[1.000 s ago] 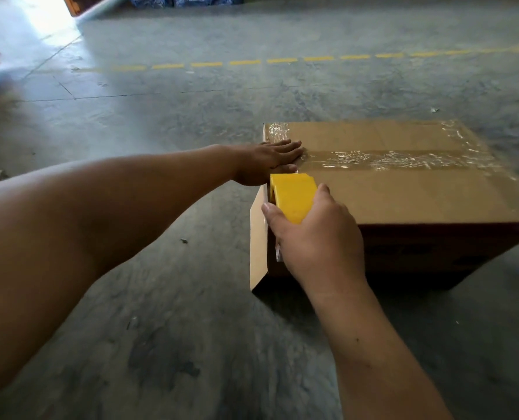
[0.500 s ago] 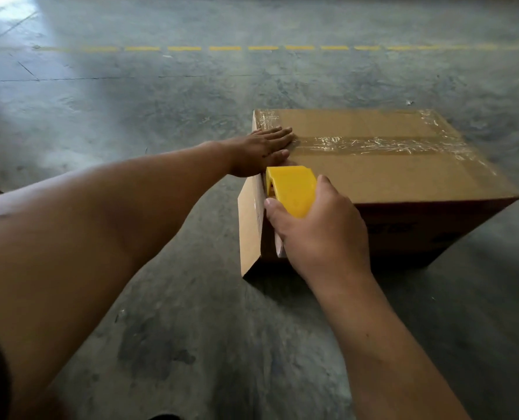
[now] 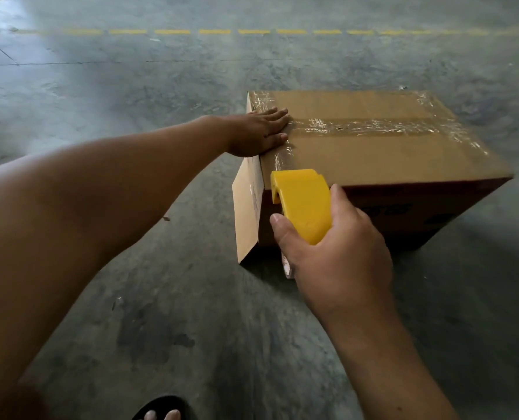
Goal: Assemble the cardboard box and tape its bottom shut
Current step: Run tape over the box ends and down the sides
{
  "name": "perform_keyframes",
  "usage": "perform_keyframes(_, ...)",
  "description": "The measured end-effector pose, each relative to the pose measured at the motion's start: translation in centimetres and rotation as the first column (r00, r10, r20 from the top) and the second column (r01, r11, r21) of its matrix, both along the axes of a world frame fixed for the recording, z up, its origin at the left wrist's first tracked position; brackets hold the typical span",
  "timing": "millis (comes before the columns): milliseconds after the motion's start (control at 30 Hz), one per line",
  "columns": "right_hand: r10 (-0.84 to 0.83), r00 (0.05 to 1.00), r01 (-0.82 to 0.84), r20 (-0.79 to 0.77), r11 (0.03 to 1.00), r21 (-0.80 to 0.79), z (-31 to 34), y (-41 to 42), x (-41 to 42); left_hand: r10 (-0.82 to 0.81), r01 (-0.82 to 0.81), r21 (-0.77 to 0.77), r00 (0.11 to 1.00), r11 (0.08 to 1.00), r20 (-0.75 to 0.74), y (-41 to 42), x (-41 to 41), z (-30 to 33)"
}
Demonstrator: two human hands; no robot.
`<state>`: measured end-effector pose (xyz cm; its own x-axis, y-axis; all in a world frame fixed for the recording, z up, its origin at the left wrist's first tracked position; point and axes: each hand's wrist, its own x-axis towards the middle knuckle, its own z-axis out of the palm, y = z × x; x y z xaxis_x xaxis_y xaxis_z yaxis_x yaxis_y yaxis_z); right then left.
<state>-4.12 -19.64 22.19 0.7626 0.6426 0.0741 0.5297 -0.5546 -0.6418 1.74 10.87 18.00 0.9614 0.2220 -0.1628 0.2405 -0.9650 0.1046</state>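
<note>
A brown cardboard box (image 3: 373,153) sits on the concrete floor, flaps closed on its upper face. Clear tape (image 3: 373,127) runs along the centre seam, and more shiny tape lies along the left and right edges. My left hand (image 3: 256,131) lies flat, fingers spread, on the box's left edge over the tape. My right hand (image 3: 334,253) grips a yellow tape dispenser (image 3: 303,204) at the box's near left corner, just past the top edge. A strip of tape stretches from the dispenser up along the left edge. A loose flap (image 3: 246,213) hangs at the left side.
Grey concrete floor (image 3: 161,298) surrounds the box. A dashed yellow line (image 3: 215,31) crosses the floor far behind it. A foot in a black sandal (image 3: 161,412) shows at the bottom edge.
The yellow dispenser has been drawn toward me along the left edge, off the top face and down over the near corner. My left hand stays pressed on the box.
</note>
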Motion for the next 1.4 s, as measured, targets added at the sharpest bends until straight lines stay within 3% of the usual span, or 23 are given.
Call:
perform_keyframes(133,0.017,1.000,-0.018,-0.023,1.000,-0.008,-0.4,-0.2,-0.4,0.006,-0.007,0.011,1.000,1.000,0.006,-1.2,-0.6,0.2)
perform_keyframes(333,0.019,1.000,-0.019,-0.021,1.000,0.009,-0.5,-0.4,-0.1,-0.132,0.130,0.045,0.990,0.991,0.050,-3.7,-1.7,-0.7)
perform_keyframes(667,-0.006,1.000,0.005,0.013,1.000,0.013,-1.4,-1.7,-0.3,-0.070,0.069,0.025,0.997,0.997,0.038,-2.5,-1.3,-0.6)
perform_keyframes(1067,-0.031,0.999,0.028,-0.039,0.998,-0.056,-5.7,-1.5,-0.2,-0.092,0.091,0.040,0.996,0.995,0.017,-3.7,-2.0,-0.5)
perform_keyframes(1400,-0.036,0.999,0.035,-0.028,0.999,-0.014,-6.8,0.1,1.4,-0.097,0.096,0.063,0.995,0.993,0.003,-4.2,-2.0,-0.1)
